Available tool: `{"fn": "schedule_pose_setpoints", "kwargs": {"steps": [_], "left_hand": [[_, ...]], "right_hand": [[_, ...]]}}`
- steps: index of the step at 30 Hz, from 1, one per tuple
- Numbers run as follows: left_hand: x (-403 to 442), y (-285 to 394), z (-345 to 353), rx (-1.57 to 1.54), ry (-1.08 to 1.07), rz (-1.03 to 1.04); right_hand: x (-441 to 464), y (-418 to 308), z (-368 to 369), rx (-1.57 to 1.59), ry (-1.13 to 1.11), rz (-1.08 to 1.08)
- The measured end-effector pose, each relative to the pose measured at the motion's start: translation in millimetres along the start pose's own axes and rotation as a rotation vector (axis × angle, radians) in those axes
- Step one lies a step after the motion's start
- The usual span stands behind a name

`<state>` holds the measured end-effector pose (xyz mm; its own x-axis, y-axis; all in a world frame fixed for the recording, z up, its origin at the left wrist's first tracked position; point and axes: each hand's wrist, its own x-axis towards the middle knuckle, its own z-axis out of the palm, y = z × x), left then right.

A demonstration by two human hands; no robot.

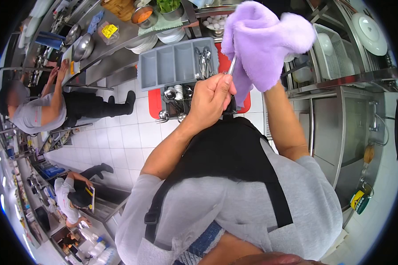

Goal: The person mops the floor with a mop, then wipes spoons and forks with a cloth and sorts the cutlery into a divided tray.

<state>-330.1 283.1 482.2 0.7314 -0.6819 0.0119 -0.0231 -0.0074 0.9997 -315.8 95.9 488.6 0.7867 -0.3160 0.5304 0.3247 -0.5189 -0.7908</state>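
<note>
Clearly, I had my widest open floor (pixel 141 132) on the left, running from the near left corner of the red tray (pixel 154 104) to the co-worker (pixel 42 112) beside the steel bench (pixel 119 56). On the right it was tighter: a steel shelf (pixel 340 81) with a white dish rack (pixel 339 55) flanked the right forearm (pixel 286 121). The black apron (pixel 227 150) sat near the red tray's near edge.

From my remote post I saw the left hand (pixel 212 96) clenched round metal cutlery (pixel 232 66), whose upper ends ran into a lilac cloth (pixel 261 48). The cloth hung in the air past the grey tray's (pixel 165 66) right edge. It hid the right hand, so I could not tell how that one stood.

The grey tray had four compartments; the one along its right edge held spoons (pixel 203 62). Nearer, at the red tray, a dark caddy (pixel 176 107) held more utensils. Beyond the grey tray's far right corner stood a bowl of eggs (pixel 215 32); on the bench, a steel pot (pixel 144 24) held something orange.
</note>
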Motion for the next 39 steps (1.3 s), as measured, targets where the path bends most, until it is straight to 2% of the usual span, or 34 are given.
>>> {"fn": "schedule_pose_setpoints", "kwargs": {"steps": [4,10,16,19,25,30,33,36,39], "left_hand": [[11,-10,-5,0.161,0.073,0.106],[-2,-10,-2,0.160,0.095,0.052],[14,-28,-7,0.139,0.148,0.123],[11,-34,-12,-0.035,0.137,-0.003],[-4,-16,-7,0.035,0.105,-0.051],[-2,-20,-1,0.150,0.131,0.070],[2,-31,-4,0.152,0.245,0.140],[-9,-18,-12,0.125,0.199,0.035],[-14,-13,-14,0.111,0.146,-0.003]], "right_hand": [[-22,-3,18,0.075,0.007,-0.038],[6,-3,-5,-0.075,-0.064,-0.055],[-27,-5,32,0.108,0.020,-0.045],[-15,-9,25,0.078,-0.037,-0.089],[14,-15,4,-0.124,-0.129,-0.137],[-6,-8,33,0.082,-0.009,-0.056],[-23,-12,42,0.177,-0.030,-0.047],[-9,-20,19,0.001,-0.159,-0.161],[-7,-15,8,-0.494,-0.258,-0.305]]}}
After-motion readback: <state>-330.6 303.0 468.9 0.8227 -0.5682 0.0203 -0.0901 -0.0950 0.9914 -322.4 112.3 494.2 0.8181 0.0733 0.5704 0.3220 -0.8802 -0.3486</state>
